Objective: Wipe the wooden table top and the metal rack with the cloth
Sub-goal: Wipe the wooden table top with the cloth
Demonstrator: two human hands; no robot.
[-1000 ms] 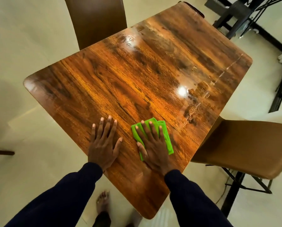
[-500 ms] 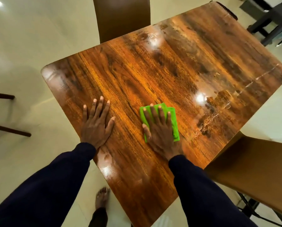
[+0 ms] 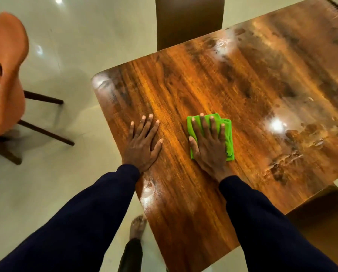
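Green cloth (image 3: pixel 228 137), folded into a small pad, lies flat on the wooden worktop (image 3: pixel 242 85) near its near-left corner. The right hand (image 3: pixel 209 148) presses down on it. The fingers (image 3: pixel 203 125) of that hand are straight and spread across the cloth, not curled round it. Their tips reach almost to its far edge, the thumb lies along its left edge, and a strip of green shows past the little finger on the right. The left hand (image 3: pixel 142 144) rests just beside it, touching bare wood close to the worktop's left edge, palm down, fingers straight and holding nothing. It looks to be bracing the body.

The step in hand appears to be wiping the table top, and I judge it far from finished. Pale smears and patchy residue (image 3: pixel 293 150) show on the right half, well apart from the cloth, and a whitish film (image 3: pixel 148 191) sits at the near edge under the left sleeve. The next move likely calls for steady flat pressure while the pad slides rightward into those patches, keeping the folds from bunching under the palm. No metal rack is plainly visible, so that part seems not yet begun.
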